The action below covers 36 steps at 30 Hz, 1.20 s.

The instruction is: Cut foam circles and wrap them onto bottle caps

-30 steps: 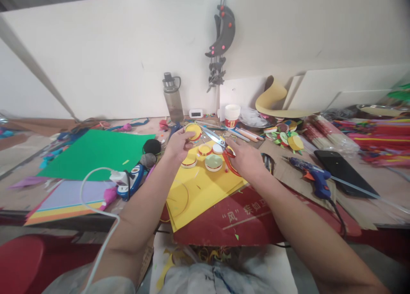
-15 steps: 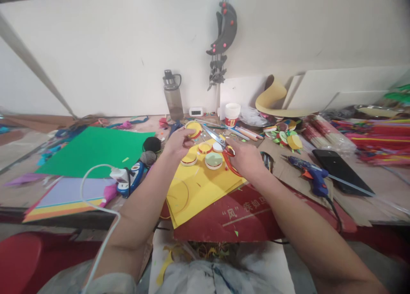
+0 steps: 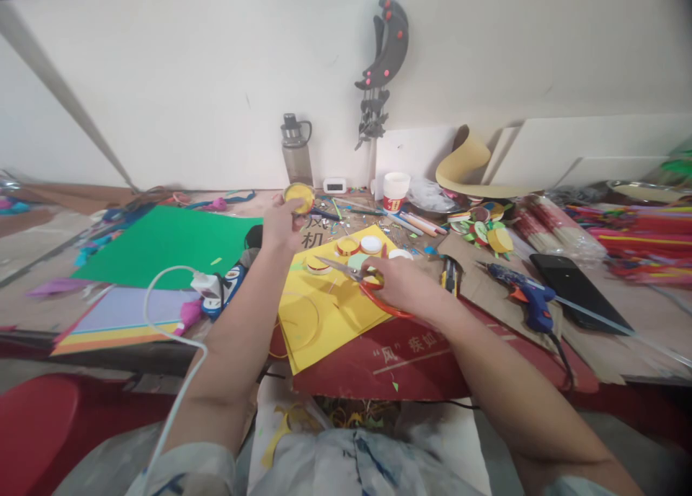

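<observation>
My left hand [image 3: 282, 226] is closed on the edge of a round yellow-faced disc [image 3: 299, 197], raised in front of the water bottle. My right hand [image 3: 403, 283] grips a pair of scissors [image 3: 354, 272] with red-orange handles. Their blades point left, over yellow paper sheets [image 3: 308, 344]. Several small round pieces sit on the sheets: a yellow one with a red rim [image 3: 347, 246], a white one [image 3: 371, 244], and a yellow one [image 3: 318, 264] near the scissor tips. A pale green one [image 3: 360, 263] is partly hidden by the scissors and my right hand.
To the right lie a utility knife [image 3: 450, 274], a blue glue gun [image 3: 533, 301] and a black phone [image 3: 578, 293]. A water bottle [image 3: 297, 157] and a paper cup [image 3: 396, 193] stand behind. Green paper [image 3: 173, 251] and a white plug with cable [image 3: 206, 284] are on the left.
My left hand has moved left and up with the disc, away from the scissors. The scissors in my right hand have come lower and nearer, over the round pieces.
</observation>
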Available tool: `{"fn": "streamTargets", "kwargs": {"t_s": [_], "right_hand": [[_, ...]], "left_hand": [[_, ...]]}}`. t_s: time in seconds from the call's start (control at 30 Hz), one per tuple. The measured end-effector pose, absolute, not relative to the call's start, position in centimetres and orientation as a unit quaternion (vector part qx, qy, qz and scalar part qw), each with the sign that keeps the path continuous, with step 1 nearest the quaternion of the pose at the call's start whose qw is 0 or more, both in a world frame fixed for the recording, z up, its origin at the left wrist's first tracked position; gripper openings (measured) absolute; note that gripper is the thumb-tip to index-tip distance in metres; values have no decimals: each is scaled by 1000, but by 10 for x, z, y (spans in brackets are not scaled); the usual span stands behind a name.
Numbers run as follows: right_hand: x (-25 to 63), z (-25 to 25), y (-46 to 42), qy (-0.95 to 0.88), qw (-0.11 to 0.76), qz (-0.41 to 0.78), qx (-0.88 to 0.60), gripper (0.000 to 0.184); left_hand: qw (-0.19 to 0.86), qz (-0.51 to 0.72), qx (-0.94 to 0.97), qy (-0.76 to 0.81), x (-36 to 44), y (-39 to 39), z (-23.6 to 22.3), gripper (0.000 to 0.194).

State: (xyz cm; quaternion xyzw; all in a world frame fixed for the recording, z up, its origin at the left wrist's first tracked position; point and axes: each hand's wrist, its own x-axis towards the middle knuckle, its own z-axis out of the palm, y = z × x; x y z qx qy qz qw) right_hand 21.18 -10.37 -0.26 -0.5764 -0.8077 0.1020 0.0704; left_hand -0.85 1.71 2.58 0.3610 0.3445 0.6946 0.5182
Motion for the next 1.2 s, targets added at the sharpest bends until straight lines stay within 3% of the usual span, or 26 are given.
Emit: {"fn": "streamTargets", "kwargs": {"t_s": [0.3, 0.37, 0.47, 0.57, 0.67, 0.77, 0.9, 1.2], "right_hand": [[199, -14, -116, -860, 41, 158, -484, 47], [201, -12, -115, -869, 63, 162, -464, 38], [205, -10, -112, -839, 218, 145, -477, 16], [212, -9, -106, -753, 448, 93, -473, 14], [218, -11, -99, -691, 559, 44, -457, 16], [221, -13, -92, -673, 575, 32, -464, 18], [223, -15, -86, -681, 568, 29, -461, 5], [226, -3, -90, -689, 529, 87, -487, 15]], "left_hand": [[464, 639, 504, 349, 22, -6, 16, 36], [430, 635, 541, 345, 25, -10, 15, 36], [396, 623, 585, 337, 29, -17, 12, 32], [390, 599, 617, 329, 36, -24, 7, 28], [407, 565, 638, 328, 44, -31, 2, 29], [431, 539, 646, 326, 51, -38, 0, 28], [478, 528, 622, 325, 57, -45, 2, 27], [690, 442, 477, 319, 55, -45, 16, 36]]}}
